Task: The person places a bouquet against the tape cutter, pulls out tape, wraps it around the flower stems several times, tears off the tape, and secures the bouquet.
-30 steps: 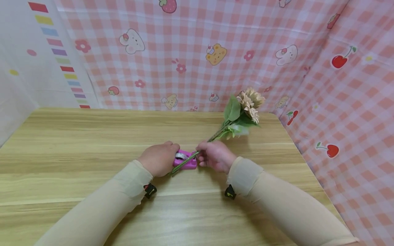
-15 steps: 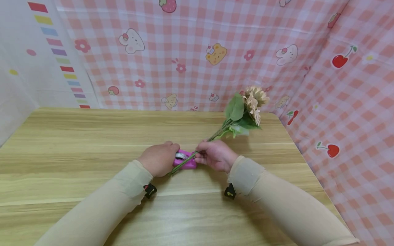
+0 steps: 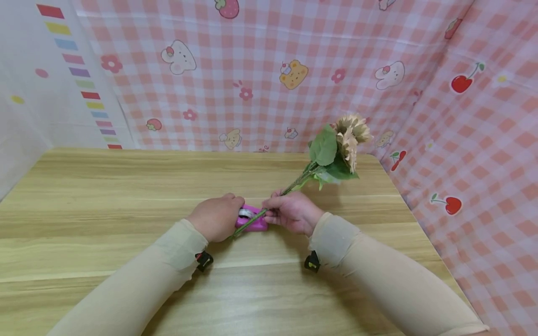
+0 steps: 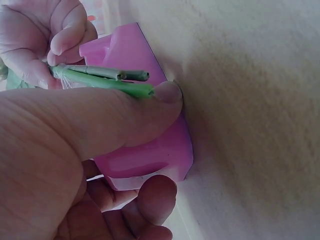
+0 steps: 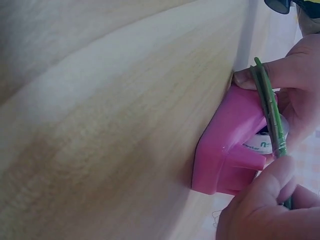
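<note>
My left hand (image 3: pixel 216 217) grips the left end of a pink tape dispenser (image 3: pixel 259 226) standing on the wooden table. In the left wrist view, its thumb (image 4: pixel 135 117) lies along one side of the dispenser (image 4: pixel 145 162). A roll of tape (image 5: pixel 262 144) sits inside, partly covered by stems. My right hand (image 3: pixel 294 212) pinches the bundled green stems (image 3: pixel 249 224) of a flower bouquet, holding them slantwise above the dispenser. The cut stem ends (image 4: pixel 135 82) reach over the left thumb. Pale flower heads (image 3: pixel 352 135) and green leaves (image 3: pixel 323 147) point toward the back right.
The wood-grain table (image 3: pixel 126 196) extends around both hands. A pink checked cloth (image 3: pixel 252 56) hangs behind it, and another stretch of it runs along the right edge. White cloth (image 3: pixel 25 121) covers the left side.
The flower heads have swung slightly right and up, turning as the stems roll in my right hand. That hand has shifted a little left. My left hand and the tape dispenser stay put.
</note>
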The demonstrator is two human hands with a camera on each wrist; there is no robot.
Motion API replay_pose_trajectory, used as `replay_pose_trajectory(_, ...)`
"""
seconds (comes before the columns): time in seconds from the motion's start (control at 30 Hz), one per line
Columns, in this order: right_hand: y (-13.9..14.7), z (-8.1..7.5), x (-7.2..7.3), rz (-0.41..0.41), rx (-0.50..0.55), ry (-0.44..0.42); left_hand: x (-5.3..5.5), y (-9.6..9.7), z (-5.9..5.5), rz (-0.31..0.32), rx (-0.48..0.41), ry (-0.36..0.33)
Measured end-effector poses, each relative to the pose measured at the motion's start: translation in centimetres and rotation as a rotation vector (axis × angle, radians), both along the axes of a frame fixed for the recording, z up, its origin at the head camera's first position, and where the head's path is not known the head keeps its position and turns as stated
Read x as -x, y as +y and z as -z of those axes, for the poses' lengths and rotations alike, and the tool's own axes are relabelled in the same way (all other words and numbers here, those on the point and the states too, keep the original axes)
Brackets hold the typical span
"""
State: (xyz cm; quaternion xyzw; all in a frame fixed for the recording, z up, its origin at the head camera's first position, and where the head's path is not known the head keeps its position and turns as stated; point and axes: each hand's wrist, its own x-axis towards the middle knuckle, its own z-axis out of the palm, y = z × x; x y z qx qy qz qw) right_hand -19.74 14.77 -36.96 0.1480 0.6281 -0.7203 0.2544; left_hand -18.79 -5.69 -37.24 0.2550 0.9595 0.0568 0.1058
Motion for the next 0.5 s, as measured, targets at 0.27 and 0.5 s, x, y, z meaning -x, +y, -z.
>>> replay_pose_trajectory(0.27, -0.11, -0.09, -0.08, 0.041, -0.014, 0.006, 0.01, -0.04, 0.03, -0.004, -0.001, -0.002)
replay_pose_trajectory(0.5, -0.24, -0.06, -0.35, 0.096, -0.038, 0.009, 0.02, -0.04, -0.02, -0.014, -0.002, -0.009)
